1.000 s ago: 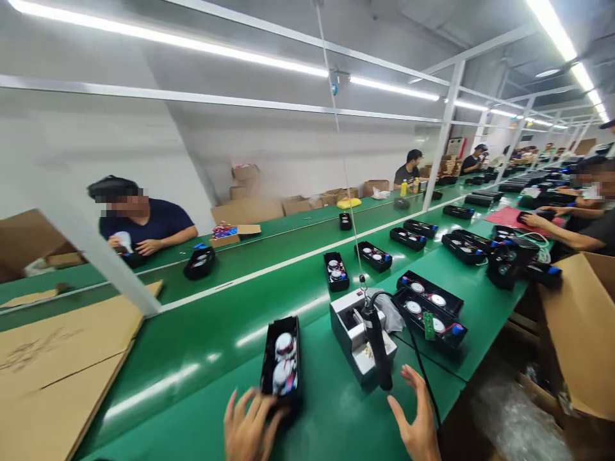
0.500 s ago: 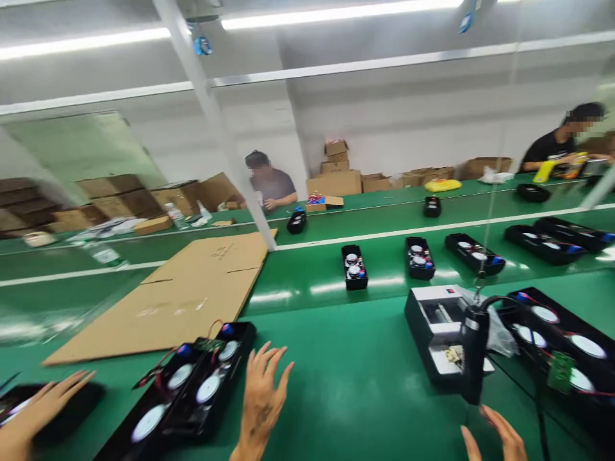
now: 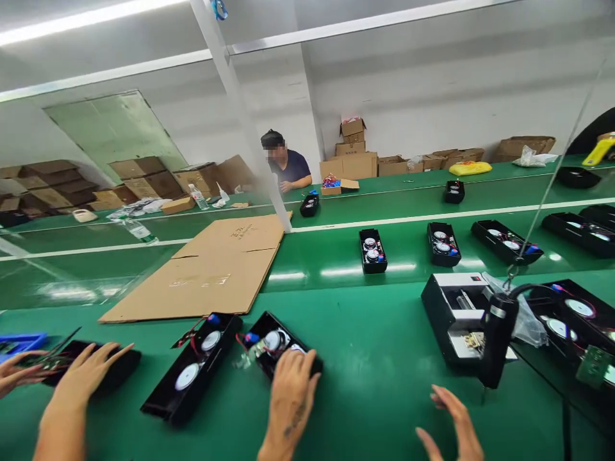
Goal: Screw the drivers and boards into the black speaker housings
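Observation:
My left hand point(image 3: 291, 390), with a marking on its wrist, has its fingers over the near end of a black speaker housing point(image 3: 262, 368). White round speakers, red wires and a blue part show inside that housing, and a green circuit board point(image 3: 252, 352) hangs blurred at its left side. To the left lies a second speaker housing point(image 3: 192, 378), tilted on the bench. My right hand point(image 3: 454, 419) is in the air with thumb and fingers apart, holding nothing. Just above it, a black electric screwdriver point(image 3: 498, 342) hangs from a cord.
At the far left a co-worker's hands point(image 3: 81, 378) are on another housing. A black-and-white box point(image 3: 444, 326) with small parts stands beside the screwdriver. Flat cardboard point(image 3: 211, 269) lies beyond. Several housings sit on the green line, and a person point(image 3: 291, 169) sits opposite.
My left hand has come down on a speaker housing, which now lies further right, apart from its neighbour. My right hand stays open, now lower-left of the screwdriver. The view has swung.

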`<action>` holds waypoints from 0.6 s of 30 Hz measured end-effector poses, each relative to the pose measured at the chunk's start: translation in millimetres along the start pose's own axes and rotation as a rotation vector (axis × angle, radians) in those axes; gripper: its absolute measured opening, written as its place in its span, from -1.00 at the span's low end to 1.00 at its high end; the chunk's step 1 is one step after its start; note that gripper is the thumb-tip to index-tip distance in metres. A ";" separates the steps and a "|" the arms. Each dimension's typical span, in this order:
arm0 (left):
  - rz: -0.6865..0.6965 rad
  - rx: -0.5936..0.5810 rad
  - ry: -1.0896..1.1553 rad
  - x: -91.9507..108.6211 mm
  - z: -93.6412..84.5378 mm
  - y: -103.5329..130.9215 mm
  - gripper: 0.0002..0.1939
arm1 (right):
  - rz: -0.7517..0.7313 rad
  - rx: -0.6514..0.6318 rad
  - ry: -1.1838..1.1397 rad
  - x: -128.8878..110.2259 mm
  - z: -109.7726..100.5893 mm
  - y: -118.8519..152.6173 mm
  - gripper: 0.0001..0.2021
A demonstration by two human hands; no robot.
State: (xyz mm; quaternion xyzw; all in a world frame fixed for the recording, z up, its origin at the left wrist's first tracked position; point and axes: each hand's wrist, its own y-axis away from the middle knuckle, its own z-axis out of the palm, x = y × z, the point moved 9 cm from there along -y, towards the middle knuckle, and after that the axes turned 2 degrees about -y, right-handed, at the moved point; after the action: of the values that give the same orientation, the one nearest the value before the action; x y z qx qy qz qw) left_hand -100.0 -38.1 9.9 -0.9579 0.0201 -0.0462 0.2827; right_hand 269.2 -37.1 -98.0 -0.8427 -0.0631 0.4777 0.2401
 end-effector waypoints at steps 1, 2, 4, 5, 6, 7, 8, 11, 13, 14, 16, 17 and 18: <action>0.006 -0.005 0.025 33.4 9.2 -3.6 -0.69 | -0.052 -0.106 -0.014 -18.6 20.9 6.0 -0.14; 0.013 -0.010 0.054 66.1 15.6 -6.1 -0.69 | -0.114 -0.193 -0.022 -35.9 39.1 11.8 -0.04; 0.019 -0.066 0.218 122.7 22.5 -9.1 -0.69 | -0.183 -0.278 -0.038 -56.8 61.8 17.5 0.10; 0.030 -0.094 0.333 144.7 21.0 -10.2 -0.69 | -0.197 -0.292 -0.051 -61.1 66.4 16.0 0.13; 0.056 -0.110 0.439 161.6 15.7 -11.7 -0.68 | -0.193 -0.301 -0.064 -61.0 66.9 11.1 0.13; 0.087 -0.103 0.531 171.7 6.6 -13.6 -0.67 | -0.179 -0.321 -0.077 -57.8 64.6 3.1 0.14; 0.115 -0.073 0.592 174.2 -5.1 -16.2 -0.67 | -0.158 -0.359 -0.088 -52.1 59.7 -7.5 0.15; 0.106 0.057 0.644 143.3 -37.8 -25.8 -0.75 | -0.097 -0.604 -0.106 -31.5 35.4 -44.2 0.17; 0.036 0.082 0.618 109.7 -45.6 -30.9 -0.83 | -0.061 -0.726 -0.082 -20.8 7.9 -66.4 0.10; 0.005 0.075 0.600 95.0 -45.4 -31.9 -0.87 | -0.047 -0.719 -0.043 -17.7 -8.7 -76.9 0.06; -0.074 0.036 0.571 71.1 -38.3 -29.9 -0.91 | -0.067 -0.616 0.017 -23.7 -39.0 -91.0 -0.09; -0.111 0.013 0.566 63.1 -33.0 -27.1 -0.90 | -0.113 -0.537 0.034 -33.8 -50.0 -93.1 -0.21; -0.146 -0.010 0.569 57.5 -27.2 -23.6 -0.88 | -0.178 -0.468 0.040 -47.7 -55.8 -91.0 -0.34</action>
State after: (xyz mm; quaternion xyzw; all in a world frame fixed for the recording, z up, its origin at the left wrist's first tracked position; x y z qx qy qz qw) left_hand -45.3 -36.7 49.8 -0.9068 0.0297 -0.3329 0.2569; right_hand 301.5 7.4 5.1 -0.8759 -0.2412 0.4101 0.0807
